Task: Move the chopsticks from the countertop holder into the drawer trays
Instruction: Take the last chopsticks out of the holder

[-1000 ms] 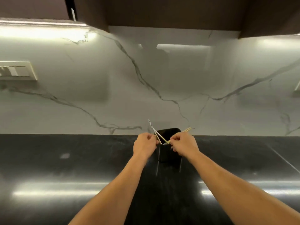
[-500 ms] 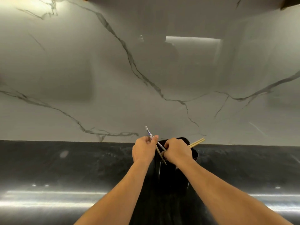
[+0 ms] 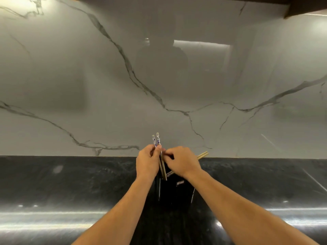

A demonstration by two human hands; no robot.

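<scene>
A black chopstick holder (image 3: 174, 190) stands on the dark countertop near the wall. My left hand (image 3: 147, 162) is closed around a pair of chopsticks with blue-and-white patterned tops (image 3: 156, 140), held almost upright above the holder's left side, their wooden lower ends pointing down by the rim. My right hand (image 3: 183, 160) is closed around a pair of plain wooden chopsticks (image 3: 203, 155), whose ends stick out to the right past my knuckles. Both hands sit close together over the holder's mouth, which they hide.
The glossy black countertop (image 3: 70, 183) runs left to right and meets a grey marble backsplash (image 3: 106, 85) just behind the holder. A dark cabinet edge (image 3: 307, 6) shows at the top right. No drawer is in view.
My left hand has turned the patterned chopsticks from a leftward lean to nearly upright. The hands have drawn closer together over the holder. The camera has tilted slightly.
</scene>
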